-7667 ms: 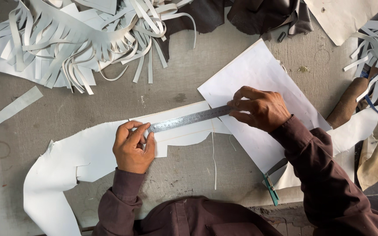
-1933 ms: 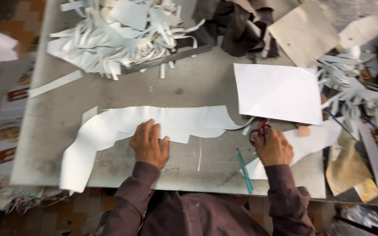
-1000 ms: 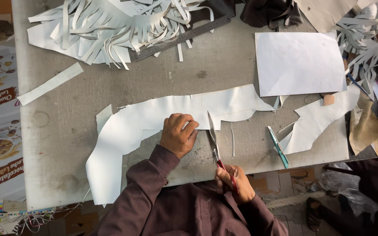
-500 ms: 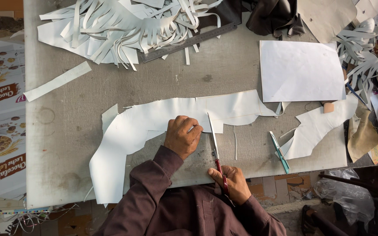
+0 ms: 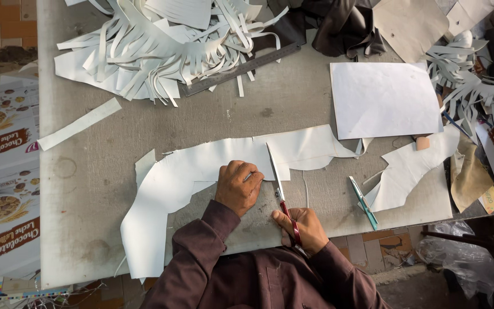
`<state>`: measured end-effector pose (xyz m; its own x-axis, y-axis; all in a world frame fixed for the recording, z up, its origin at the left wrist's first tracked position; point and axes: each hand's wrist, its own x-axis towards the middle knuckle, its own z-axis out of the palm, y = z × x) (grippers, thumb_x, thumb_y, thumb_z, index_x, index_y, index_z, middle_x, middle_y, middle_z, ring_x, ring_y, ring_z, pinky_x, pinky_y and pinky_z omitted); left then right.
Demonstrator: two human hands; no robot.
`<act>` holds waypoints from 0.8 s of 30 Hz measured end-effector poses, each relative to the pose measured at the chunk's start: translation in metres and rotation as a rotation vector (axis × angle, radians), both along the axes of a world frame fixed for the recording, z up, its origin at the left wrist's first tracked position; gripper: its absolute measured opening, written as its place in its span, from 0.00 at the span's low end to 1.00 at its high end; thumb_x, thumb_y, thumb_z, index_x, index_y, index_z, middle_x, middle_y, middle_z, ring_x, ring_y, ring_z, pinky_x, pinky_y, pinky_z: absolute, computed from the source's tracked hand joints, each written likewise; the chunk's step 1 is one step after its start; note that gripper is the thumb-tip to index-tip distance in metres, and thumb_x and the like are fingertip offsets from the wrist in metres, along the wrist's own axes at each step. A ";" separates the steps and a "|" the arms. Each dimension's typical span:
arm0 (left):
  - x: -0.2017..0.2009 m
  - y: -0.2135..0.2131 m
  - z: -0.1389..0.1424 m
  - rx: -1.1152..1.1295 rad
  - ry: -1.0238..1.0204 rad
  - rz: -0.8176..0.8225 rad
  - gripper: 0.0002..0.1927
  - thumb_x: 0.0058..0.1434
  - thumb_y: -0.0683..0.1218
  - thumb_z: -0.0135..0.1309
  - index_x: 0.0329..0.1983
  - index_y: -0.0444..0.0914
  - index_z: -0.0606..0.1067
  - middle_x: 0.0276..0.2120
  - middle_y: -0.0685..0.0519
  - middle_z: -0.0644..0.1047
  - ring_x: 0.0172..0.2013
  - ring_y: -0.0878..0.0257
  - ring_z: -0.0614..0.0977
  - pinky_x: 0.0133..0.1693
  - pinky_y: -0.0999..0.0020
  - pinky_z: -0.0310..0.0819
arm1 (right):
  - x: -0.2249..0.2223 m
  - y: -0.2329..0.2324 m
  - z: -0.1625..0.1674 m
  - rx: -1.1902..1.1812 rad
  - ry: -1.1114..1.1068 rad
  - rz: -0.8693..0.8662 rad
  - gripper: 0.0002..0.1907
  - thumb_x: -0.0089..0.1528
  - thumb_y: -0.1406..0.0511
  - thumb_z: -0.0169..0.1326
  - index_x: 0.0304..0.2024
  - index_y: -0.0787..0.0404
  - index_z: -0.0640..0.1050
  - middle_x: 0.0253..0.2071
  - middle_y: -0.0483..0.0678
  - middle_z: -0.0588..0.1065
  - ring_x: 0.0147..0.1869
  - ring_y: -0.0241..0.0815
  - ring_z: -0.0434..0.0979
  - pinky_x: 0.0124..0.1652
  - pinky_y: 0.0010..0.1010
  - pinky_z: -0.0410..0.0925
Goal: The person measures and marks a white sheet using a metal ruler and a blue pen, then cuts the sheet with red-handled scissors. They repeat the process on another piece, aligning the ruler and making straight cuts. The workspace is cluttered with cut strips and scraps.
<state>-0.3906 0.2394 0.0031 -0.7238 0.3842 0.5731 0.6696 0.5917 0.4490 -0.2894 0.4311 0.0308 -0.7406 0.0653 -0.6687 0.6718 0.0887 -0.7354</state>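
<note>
A long, irregular white sheet (image 5: 201, 166) lies across the grey table (image 5: 87, 171). My left hand (image 5: 238, 186) presses down on it near its middle. My right hand (image 5: 301, 229) grips the red handles of a pair of scissors (image 5: 277, 183). Their blades point away from me and lie on the white sheet just right of my left hand. A thin cut strip (image 5: 306, 189) lies beside the blades.
A heap of fringed white strips (image 5: 155, 46) and a metal ruler (image 5: 241, 68) lie at the back. A white rectangular sheet (image 5: 384, 100), a teal-handled tool (image 5: 363, 202), dark leather scraps (image 5: 338, 26) and more offcuts (image 5: 407, 166) sit to the right. Printed cartons (image 5: 1, 171) lie left, below the table.
My right hand left the ruler, took up the scissors and brought them onto the white sheet. My left hand stayed pressing on the sheet. The view shifted.
</note>
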 end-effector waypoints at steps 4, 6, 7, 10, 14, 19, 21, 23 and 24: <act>0.001 0.001 0.007 0.024 -0.018 -0.002 0.07 0.54 0.41 0.65 0.35 0.44 0.80 0.39 0.61 0.76 0.46 0.60 0.75 0.46 0.59 0.67 | -0.019 0.006 0.002 0.061 0.021 0.062 0.26 0.59 0.49 0.62 0.22 0.64 0.77 0.15 0.45 0.72 0.16 0.34 0.73 0.18 0.26 0.66; 0.003 0.005 0.008 0.029 -0.031 0.005 0.07 0.53 0.42 0.65 0.34 0.44 0.80 0.38 0.61 0.76 0.45 0.59 0.76 0.46 0.59 0.67 | -0.028 0.008 0.001 -0.031 0.054 0.046 0.25 0.59 0.49 0.62 0.24 0.64 0.78 0.18 0.43 0.74 0.18 0.33 0.72 0.20 0.25 0.67; 0.003 0.007 0.009 0.030 -0.036 0.013 0.07 0.53 0.42 0.64 0.33 0.44 0.80 0.38 0.61 0.76 0.45 0.59 0.76 0.45 0.59 0.67 | -0.028 0.010 0.001 -0.057 0.062 0.032 0.25 0.59 0.50 0.63 0.24 0.65 0.77 0.18 0.45 0.73 0.18 0.34 0.72 0.19 0.26 0.65; -0.002 0.006 0.013 -0.043 -0.008 0.027 0.06 0.50 0.42 0.64 0.31 0.45 0.79 0.37 0.61 0.77 0.44 0.59 0.76 0.43 0.58 0.67 | -0.020 0.021 -0.002 -0.104 0.098 0.023 0.23 0.59 0.53 0.65 0.27 0.67 0.77 0.18 0.48 0.72 0.17 0.37 0.71 0.17 0.27 0.63; -0.026 -0.027 0.029 -0.167 0.040 0.317 0.10 0.57 0.39 0.61 0.40 0.43 0.75 0.45 0.57 0.76 0.49 0.58 0.76 0.47 0.55 0.66 | 0.031 0.054 -0.007 -0.079 -0.007 -0.067 0.16 0.62 0.59 0.59 0.33 0.67 0.76 0.19 0.45 0.73 0.18 0.36 0.71 0.18 0.25 0.66; -0.038 -0.031 0.039 -0.146 0.303 0.501 0.21 0.50 0.36 0.51 0.50 0.38 0.73 0.54 0.45 0.70 0.57 0.45 0.70 0.55 0.43 0.62 | 0.083 0.137 -0.007 -0.457 -0.010 -0.475 0.14 0.63 0.59 0.52 0.32 0.65 0.74 0.20 0.45 0.73 0.18 0.36 0.72 0.20 0.26 0.69; -0.033 -0.001 0.032 -0.164 0.267 0.267 0.20 0.53 0.36 0.53 0.51 0.38 0.72 0.56 0.47 0.70 0.59 0.48 0.71 0.59 0.45 0.63 | 0.089 0.160 -0.004 -0.526 0.001 -0.393 0.23 0.64 0.52 0.52 0.27 0.66 0.73 0.16 0.48 0.72 0.14 0.39 0.72 0.15 0.28 0.68; -0.031 0.047 0.019 -0.289 0.106 0.050 0.16 0.63 0.40 0.54 0.55 0.42 0.71 0.63 0.52 0.68 0.67 0.53 0.68 0.65 0.53 0.62 | 0.078 0.171 -0.004 -0.493 0.016 -0.374 0.22 0.64 0.52 0.53 0.27 0.64 0.73 0.16 0.47 0.72 0.13 0.38 0.72 0.16 0.28 0.69; -0.031 0.066 0.014 -0.370 0.029 -0.030 0.14 0.72 0.43 0.53 0.59 0.44 0.70 0.70 0.52 0.65 0.73 0.54 0.65 0.71 0.57 0.60 | 0.071 0.176 -0.002 -0.475 0.020 -0.365 0.21 0.63 0.52 0.53 0.27 0.63 0.73 0.16 0.47 0.72 0.13 0.38 0.71 0.17 0.28 0.69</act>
<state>-0.4211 0.3051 0.0168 -0.6943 0.5903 0.4117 0.6986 0.6901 0.1887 -0.2184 0.6066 0.0285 -0.7397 0.0152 -0.6728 0.5824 -0.4864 -0.6513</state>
